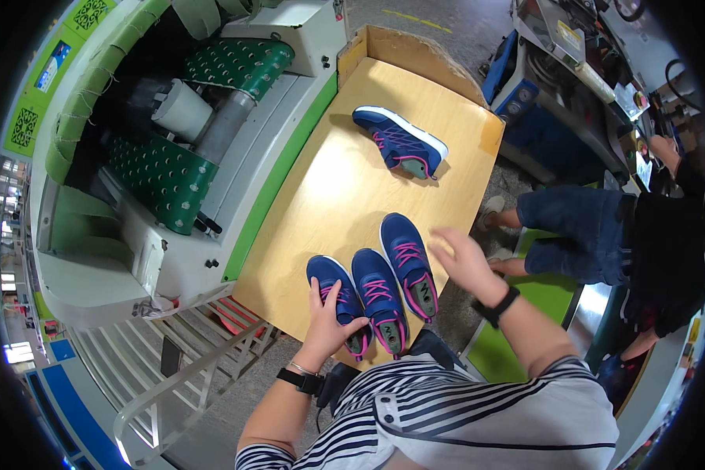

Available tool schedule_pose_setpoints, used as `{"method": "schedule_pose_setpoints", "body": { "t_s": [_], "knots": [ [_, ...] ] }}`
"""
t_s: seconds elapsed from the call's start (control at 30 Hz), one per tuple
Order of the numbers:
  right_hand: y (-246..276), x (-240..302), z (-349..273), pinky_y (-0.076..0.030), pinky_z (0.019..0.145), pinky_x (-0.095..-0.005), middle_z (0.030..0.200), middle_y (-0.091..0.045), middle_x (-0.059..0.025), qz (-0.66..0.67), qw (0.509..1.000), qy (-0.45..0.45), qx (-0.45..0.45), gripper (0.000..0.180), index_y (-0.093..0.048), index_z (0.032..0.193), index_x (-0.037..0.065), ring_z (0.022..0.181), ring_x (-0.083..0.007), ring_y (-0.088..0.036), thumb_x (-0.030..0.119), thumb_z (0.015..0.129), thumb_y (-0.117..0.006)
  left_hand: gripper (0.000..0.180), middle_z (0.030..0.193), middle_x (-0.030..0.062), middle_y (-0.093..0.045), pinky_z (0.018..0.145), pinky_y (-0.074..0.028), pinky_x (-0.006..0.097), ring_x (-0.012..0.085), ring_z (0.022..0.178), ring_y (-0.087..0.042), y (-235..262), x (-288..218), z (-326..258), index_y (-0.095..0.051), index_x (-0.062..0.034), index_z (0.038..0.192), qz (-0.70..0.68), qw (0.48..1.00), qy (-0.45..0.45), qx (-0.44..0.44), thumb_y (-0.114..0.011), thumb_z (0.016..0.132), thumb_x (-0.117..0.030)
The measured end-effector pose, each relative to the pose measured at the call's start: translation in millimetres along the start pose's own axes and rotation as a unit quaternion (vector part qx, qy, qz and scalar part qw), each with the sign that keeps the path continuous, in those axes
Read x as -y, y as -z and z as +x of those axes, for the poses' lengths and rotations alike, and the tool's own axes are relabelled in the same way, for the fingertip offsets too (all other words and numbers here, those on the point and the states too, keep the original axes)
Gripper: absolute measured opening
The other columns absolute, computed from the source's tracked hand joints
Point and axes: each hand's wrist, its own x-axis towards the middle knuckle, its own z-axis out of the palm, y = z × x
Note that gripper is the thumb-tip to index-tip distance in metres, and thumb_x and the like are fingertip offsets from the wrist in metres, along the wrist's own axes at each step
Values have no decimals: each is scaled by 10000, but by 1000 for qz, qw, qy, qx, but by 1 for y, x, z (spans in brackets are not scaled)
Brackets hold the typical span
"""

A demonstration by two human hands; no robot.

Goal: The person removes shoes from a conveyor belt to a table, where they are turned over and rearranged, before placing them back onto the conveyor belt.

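Three navy sneakers with pink laces and white soles lie side by side near me, toes away: a left sneaker (327, 271), a middle sneaker (370, 274) and a right sneaker (400, 235). My left hand (327, 323) spans the left sneaker, thumb on the side by the middle one and fingers across its laces. My right hand (470, 266) is raised just right of the right sneaker, apart from it. Its fingers are somewhat blurred but look loosely apart, holding nothing. Farther up the table a fourth sneaker (403, 139) lies tipped on its side.
A wooden table (290, 258) with a worn cardboard guard (415, 51) at its far end holds the shoes. Left of it stands a white and green machine (290, 133) with a dotted green belt (160, 180). At right, a person in denim shorts (572, 227) stands beside other machinery.
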Motion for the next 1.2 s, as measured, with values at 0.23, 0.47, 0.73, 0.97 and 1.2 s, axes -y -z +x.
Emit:
{"method": "schedule_pose_setpoints", "body": {
  "t_s": [0.23, 0.47, 0.73, 0.97, 1.2],
  "knots": [
    [-11, -45, 175, -245, 1154, -550, 1531, -288, -210, -297, 944, 142, -21, 1073, -317, 1480, 62, 1429, -430, -247, 284, 596, -884, 968, 1547, 349, -85, 1143, -303, 466, 478, 1415, -248, -1, -6, 1, -436, -66, 1430, 43, 999, -6, 0, -899, 642, -386],
    [33, -114, 240, -481, 942, -416, 1150, -618, -297, 11, 996, -41, -80, 783, -480, 1332, -4, 1079, -415, -606, 336, 715, -822, 975, 1547, 347, -101, 1141, -308, 457, 476, 1416, -250, -1, -12, 0, -443, -66, 1424, 37, 999, 10, 10, -900, 631, -405],
    [-2, -71, 112, -512, 862, -416, 1045, -683, -252, -33, 982, -123, -140, 685, -541, 1275, -43, 966, -377, -673, 412, 804, -742, 958, 1540, 353, -124, 1138, -308, 461, 477, 1405, -267, -2, -6, 0, -450, -67, 1417, 30, 999, -15, -23, -893, 643, -416],
    [2, 69, 1, -466, 949, -303, 1160, -652, -142, 281, 957, -32, -64, 602, -523, 1301, -56, 1067, -216, -620, 279, 850, -741, 1029, 1522, 377, -160, 1152, -254, 466, 482, 1422, -222, 7, 41, 4, -211, -4, 1519, -14, 999, -38, 13, -753, 802, -503],
    [-42, 181, -120, -440, 969, -341, 1277, -532, -162, 296, 944, 130, 75, 697, -404, 1415, -6, 1119, -236, -556, 248, 860, -741, 1033, 1449, 221, -443, 1072, -434, 456, 329, 1313, -482, 99, -47, -54, -313, -17, 1469, -561, 805, -122, 150, -532, 802, -774]
  ]
}}
